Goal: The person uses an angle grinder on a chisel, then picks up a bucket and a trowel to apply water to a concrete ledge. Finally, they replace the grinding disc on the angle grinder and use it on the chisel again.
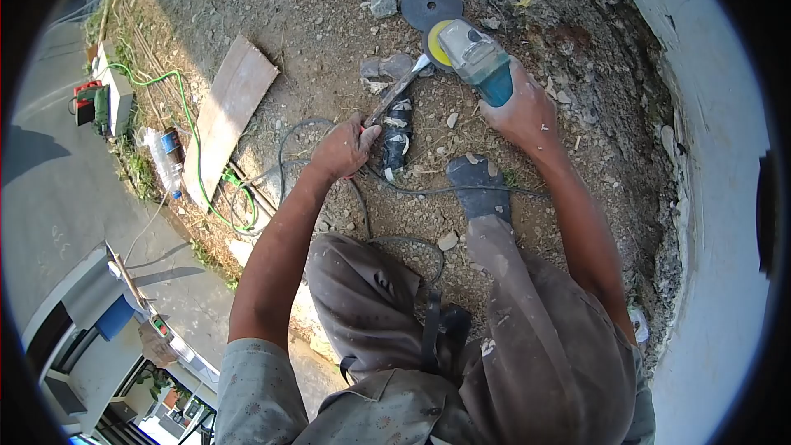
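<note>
My right hand (524, 112) is wrapped round the teal body of an angle grinder (476, 56), which has a yellow-centred disc at its front. In my left hand (342, 148) is a metal bar (398, 95), gripped near its lower end; its upper end meets the edge of the grinder's disc or lies very close to it. A loose dark disc (431, 3) with a centre hole lies on the ground just beyond the grinder. Under the bar lie a grey stone (387, 67) and a dark, taped-looking object (397, 136).
A wooden board (231, 111) lies at the left, beside a plastic bottle (162, 161). A green cord (191, 115) and a grey cable (283, 148) run over the dirt. A white wall (717, 198) stands at the right. My shoe (479, 185) is on the ground.
</note>
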Tool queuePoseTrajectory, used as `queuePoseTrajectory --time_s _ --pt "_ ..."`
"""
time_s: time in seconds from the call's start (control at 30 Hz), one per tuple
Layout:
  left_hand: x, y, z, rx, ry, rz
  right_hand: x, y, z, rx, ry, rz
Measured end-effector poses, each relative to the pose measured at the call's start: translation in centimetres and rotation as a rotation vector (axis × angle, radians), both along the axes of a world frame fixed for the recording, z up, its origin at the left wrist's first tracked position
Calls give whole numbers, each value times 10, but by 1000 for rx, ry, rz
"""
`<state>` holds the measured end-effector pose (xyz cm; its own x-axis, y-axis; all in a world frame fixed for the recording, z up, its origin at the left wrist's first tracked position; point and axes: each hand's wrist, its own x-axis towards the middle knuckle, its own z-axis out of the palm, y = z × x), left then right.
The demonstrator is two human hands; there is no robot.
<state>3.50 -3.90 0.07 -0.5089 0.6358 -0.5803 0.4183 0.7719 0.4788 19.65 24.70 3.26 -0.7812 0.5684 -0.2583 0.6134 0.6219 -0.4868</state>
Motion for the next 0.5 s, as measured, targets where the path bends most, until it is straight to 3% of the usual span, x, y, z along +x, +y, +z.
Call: queuePoseTrajectory --time_s 0.5 --pt "2 2 4 -56 17 8 0 -4 -2 24 42 28"
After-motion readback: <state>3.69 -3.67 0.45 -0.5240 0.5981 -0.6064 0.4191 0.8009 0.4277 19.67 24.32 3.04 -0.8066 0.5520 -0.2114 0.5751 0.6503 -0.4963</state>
